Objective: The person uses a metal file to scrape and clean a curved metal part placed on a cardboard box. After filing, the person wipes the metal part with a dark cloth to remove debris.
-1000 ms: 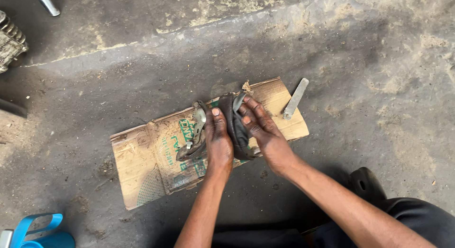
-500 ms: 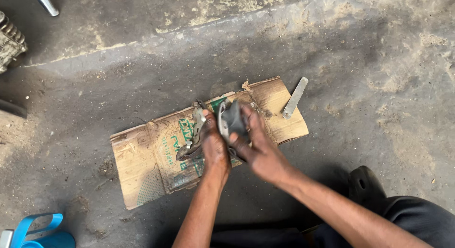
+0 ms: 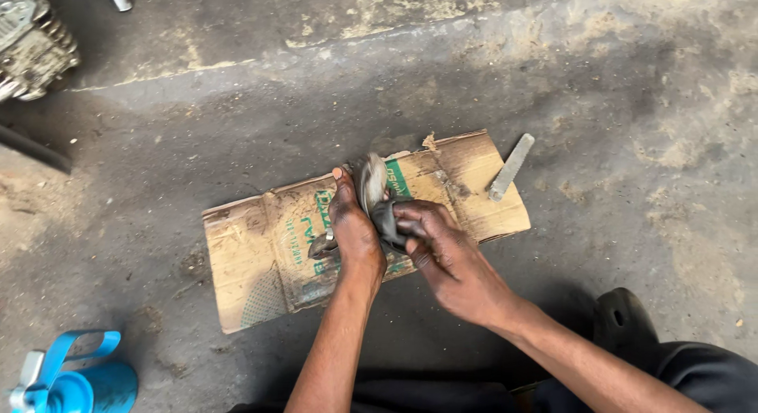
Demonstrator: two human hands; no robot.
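Concrete workshop floor (image 3: 553, 81), oil-stained and dusty, with a flattened cardboard sheet (image 3: 260, 263) laid on it as my work mat. No table, everything sits on the ground.

My left hand (image 3: 355, 231) is clamped on a round metal part (image 3: 373, 180), held on edge, upright over the middle of the cardboard, index finger pointing up along its rim. My right hand (image 3: 442, 251) is closed on a dark rag (image 3: 387, 219), pressed against the lower face of the part. Both grips are shut, nothing loose.

Another small dark metal piece (image 3: 322, 245) lies on the cardboard just beside my left wrist, partly hidden.

A flat metal bar (image 3: 511, 167) rests off the far right corner of the cardboard, half on the floor. An engine block (image 3: 31, 42) sits top left, a blue jug (image 3: 71, 381) bottom left.

How I'd judge doing this well:
- keep the left grip firm at the rim so the part doesn't spin under the rag
- wipe with rag folded thick, fingers clear of any sharp edge
- stay over the cardboard so grime and any drop land there, not on concrete
- turn the part bit by bit and check each face, since I can't tell from here how clean the far side is
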